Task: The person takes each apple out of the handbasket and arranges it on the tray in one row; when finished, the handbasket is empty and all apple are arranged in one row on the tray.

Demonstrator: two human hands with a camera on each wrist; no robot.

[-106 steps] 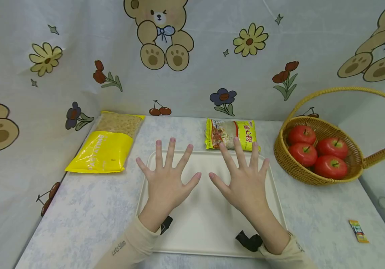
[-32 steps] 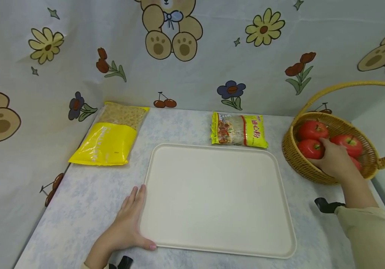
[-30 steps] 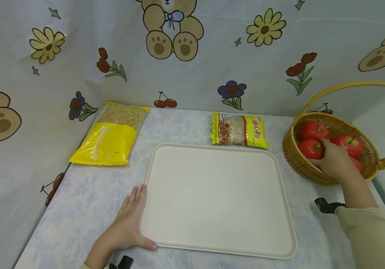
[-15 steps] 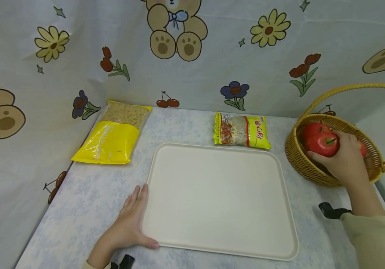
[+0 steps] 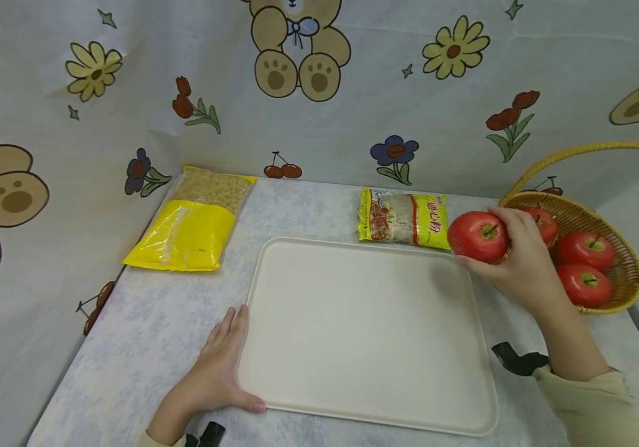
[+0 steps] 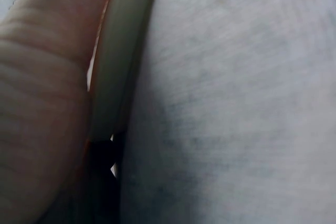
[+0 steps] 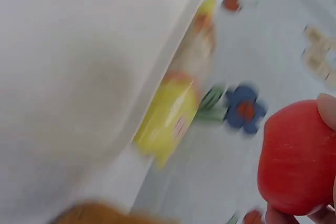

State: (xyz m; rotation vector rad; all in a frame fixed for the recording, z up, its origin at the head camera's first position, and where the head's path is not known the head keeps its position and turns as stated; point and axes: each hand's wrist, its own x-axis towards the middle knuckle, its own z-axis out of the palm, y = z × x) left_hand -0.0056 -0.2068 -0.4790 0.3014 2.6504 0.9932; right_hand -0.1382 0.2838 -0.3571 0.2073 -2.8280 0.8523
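Observation:
A red apple point(image 5: 478, 237) is gripped in my right hand point(image 5: 526, 264), held up over the far right corner of the white tray point(image 5: 364, 335). The same apple point(image 7: 296, 158) fills the right side of the right wrist view, fingertips curled against it. My left hand point(image 5: 210, 366) rests at the tray's near left corner, its straight fingers along the left edge and its thumb at the front rim. In the left wrist view the tray's edge point(image 6: 123, 56) lies close against the hand. To the right, the wicker basket point(image 5: 626, 292) holds more apples point(image 5: 584, 251).
Behind the tray lies a small yellow noodle packet point(image 5: 403, 217), close to its far rim. A larger yellow pasta bag point(image 5: 185, 230) lies at the back left. The basket's tall handle point(image 5: 604, 147) arches above the right side. A printed cloth point(image 5: 325, 124) hangs behind the table.
Both hands first hovered spread over the tray. My left hand then settled at its corner; my right reached into the basket, took hold of an apple and carried it left, out over the tray's corner.

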